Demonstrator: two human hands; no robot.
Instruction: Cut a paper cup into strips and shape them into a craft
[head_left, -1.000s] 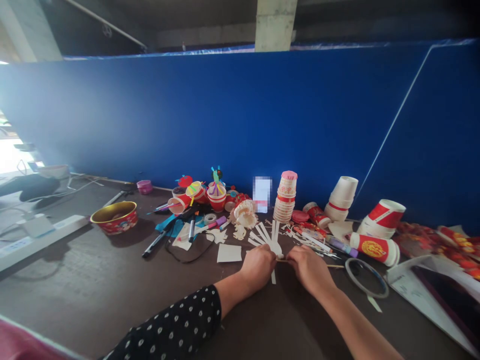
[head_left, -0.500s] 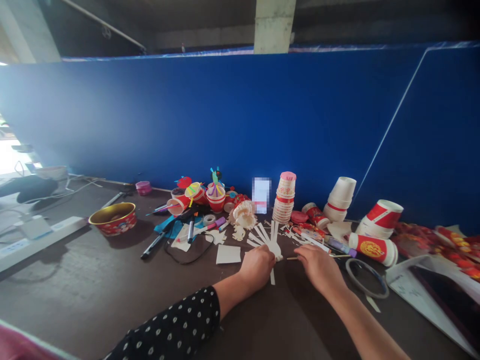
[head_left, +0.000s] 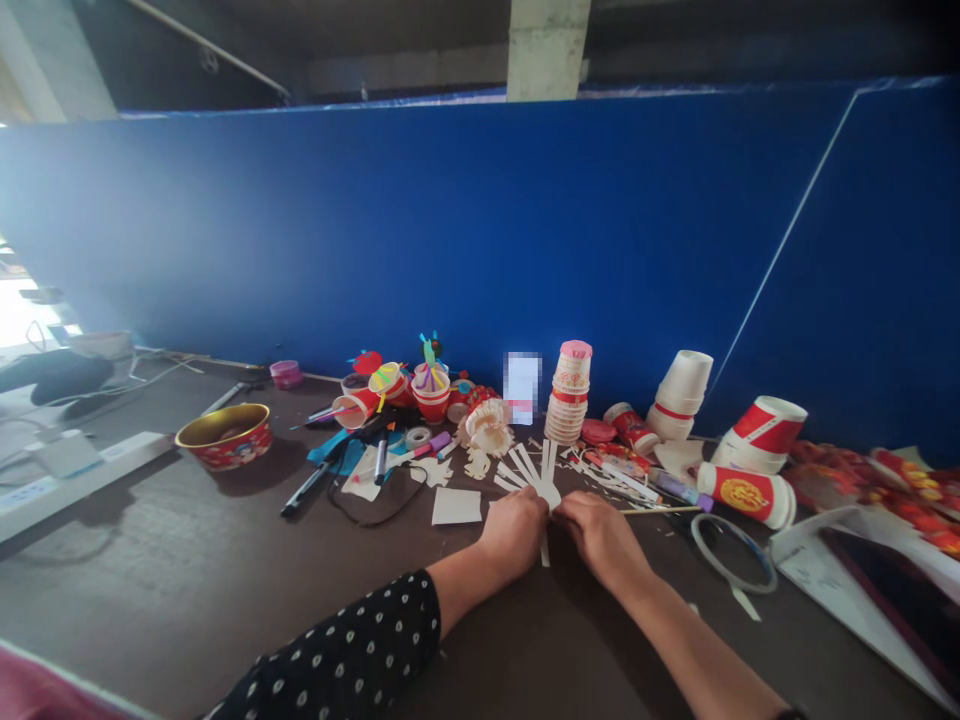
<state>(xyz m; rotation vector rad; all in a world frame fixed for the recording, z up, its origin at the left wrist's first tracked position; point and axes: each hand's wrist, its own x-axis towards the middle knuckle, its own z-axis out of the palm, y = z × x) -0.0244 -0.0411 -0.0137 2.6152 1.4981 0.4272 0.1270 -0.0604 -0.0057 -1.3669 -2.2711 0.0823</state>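
Note:
A white paper piece (head_left: pixel 550 493) with long strips fanning outward lies on the dark table in front of me. My left hand (head_left: pixel 516 530) is closed on its near left edge, and one strip sticks out below the fingers. Close beside it on the right, my right hand (head_left: pixel 596 530) has its fingers pinched together at the near edge of the piece. What those right fingertips hold, if anything, is hidden. A thin wooden stick (head_left: pixel 660 510) lies just right of my right hand.
Behind the hands are stacked paper cups (head_left: pixel 568 400), paper scraps and markers. A white square (head_left: pixel 457 506) and a gold-rimmed bowl (head_left: pixel 225 437) are to the left. At the right are a tape ring (head_left: pixel 697 560), tipped cups (head_left: pixel 746 497) and a tray holding a dark device (head_left: pixel 892 600).
My right hand has moved left, away from the wooden stick, and now meets the paper piece beside my left hand. The left hand has stayed in place.

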